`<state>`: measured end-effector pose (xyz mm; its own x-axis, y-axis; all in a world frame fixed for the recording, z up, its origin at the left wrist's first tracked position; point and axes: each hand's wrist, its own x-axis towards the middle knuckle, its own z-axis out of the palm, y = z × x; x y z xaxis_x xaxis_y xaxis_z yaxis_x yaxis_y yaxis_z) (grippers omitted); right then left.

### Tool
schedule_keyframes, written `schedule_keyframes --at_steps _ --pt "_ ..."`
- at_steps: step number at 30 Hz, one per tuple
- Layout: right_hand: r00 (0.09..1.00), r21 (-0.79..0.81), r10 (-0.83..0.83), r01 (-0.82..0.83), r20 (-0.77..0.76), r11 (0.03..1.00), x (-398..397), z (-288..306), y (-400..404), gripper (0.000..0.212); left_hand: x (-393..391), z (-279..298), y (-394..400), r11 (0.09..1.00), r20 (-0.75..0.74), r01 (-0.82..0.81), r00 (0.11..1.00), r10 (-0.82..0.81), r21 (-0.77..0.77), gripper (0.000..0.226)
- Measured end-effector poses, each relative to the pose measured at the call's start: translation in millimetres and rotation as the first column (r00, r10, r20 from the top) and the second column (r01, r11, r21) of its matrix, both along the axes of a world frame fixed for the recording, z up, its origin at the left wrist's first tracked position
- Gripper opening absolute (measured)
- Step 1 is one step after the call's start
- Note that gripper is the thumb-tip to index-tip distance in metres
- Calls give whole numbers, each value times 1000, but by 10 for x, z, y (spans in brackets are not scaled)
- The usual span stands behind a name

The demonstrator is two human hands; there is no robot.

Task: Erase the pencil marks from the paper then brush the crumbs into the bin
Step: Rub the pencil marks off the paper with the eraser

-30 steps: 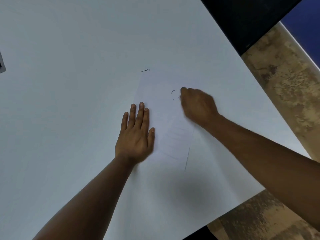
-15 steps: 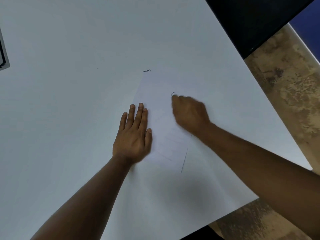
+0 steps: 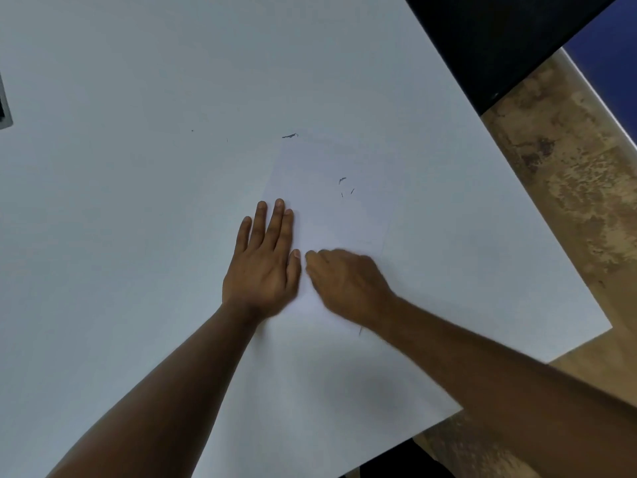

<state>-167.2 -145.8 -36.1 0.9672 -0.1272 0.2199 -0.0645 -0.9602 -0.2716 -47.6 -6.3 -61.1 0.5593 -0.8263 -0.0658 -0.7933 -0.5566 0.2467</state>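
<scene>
The paper (image 3: 331, 215) is laid flat on the white table (image 3: 138, 81), near its right edge. Dark eraser crumbs (image 3: 344, 187) are scattered on its upper half; another crumb (image 3: 289, 135) is seen just beyond its top corner. The left hand (image 3: 263, 267) is pressed flat, fingers straight, on the left margin. The right hand (image 3: 348, 282), blurred, is curled over the lower sheet; whether anything is held cannot be told.

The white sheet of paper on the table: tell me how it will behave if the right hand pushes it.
The thin white sheet of paper probably slides and buckles easily. The flat left hand pressing its edge likely keeps it from shifting. The dark eraser crumbs on it look light enough to scatter.
</scene>
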Motion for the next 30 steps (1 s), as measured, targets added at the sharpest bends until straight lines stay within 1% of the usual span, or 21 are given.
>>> schedule_keyframes --at_steps 2,4,5,6,8,9,11,12,14,16,17,19,21,23,24,26,28,30 --pt "994 -161 -107 105 -3 981 51 8 -325 32 -10 7 -5 1000 -3 0 1000 0 -12 66" --pt "968 -245 -250 237 -26 940 88 38 -703 18 -14 14 -2 1000 -18 -7 1000 6 -9 66" --pt "951 -247 -309 291 -35 924 98 66 -863 13 -14 12 -3 1000 -21 -6 1000 5 -8 66" --pt "938 -226 -345 327 -44 918 105 84 -976 11 -13 9 -6 1000 -21 -4 1000 4 -6 66" --pt "922 -153 -386 378 -29 913 113 130 -986 14 -2 1 -2 1000 -25 -2 1000 2 -7 66" --pt "923 -130 -385 381 -5 915 114 158 -894 15 -1 1 -2 1000 -30 -4 1000 4 -7 66" --pt "946 -112 -322 323 25 940 84 185 -558 14 -2 1 -10 1000 -31 -4 1000 4 -10 66" --pt "961 -87 -274 275 23 957 59 186 -331 13 1 1 -12 1000 -30 -5 1000 4 -15 66" --pt "985 2 -167 168 -37 986 -5 177 108 7 7 0 -9 1000 -23 0 1000 0 -14 66" --pt "993 23 -99 100 -72 995 -42 154 295 22 6 3 -1 1000 -22 3 1000 -4 -5 66" --pt "992 4 -90 91 -89 996 -52 121 247 23 1 4 3 1000 -24 5 1000 -5 -8 66" --pt "986 -59 -129 124 -107 991 -45 81 -44 19 3 -1 5 1000 -30 4 1000 -4 -22 66" --pt "964 -151 -239 220 -116 964 -42 107 -468 14 -2 -9 -2 1000 -37 7 999 -8 -25 66" --pt "934 -200 -330 300 -137 933 -51 170 -820 4 -5 -19 2 1000 -28 6 1000 -7 -29 66" --pt "923 -190 -352 323 -153 927 -62 202 -915 8 -5 -20 1 999 -28 7 1000 -8 -33 66" --pt "931 -112 -337 323 -140 940 -83 234 -930 18 -1 -23 0 999 -32 9 999 -10 -34 66" --pt "948 -43 -299 296 -108 954 -99 244 -721 24 4 -27 0 999 -35 6 999 -7 -34 66" --pt "966 23 -235 239 -109 971 -88 217 -376 22 15 -29 -9 999 -36 6 999 -7 -43 66"
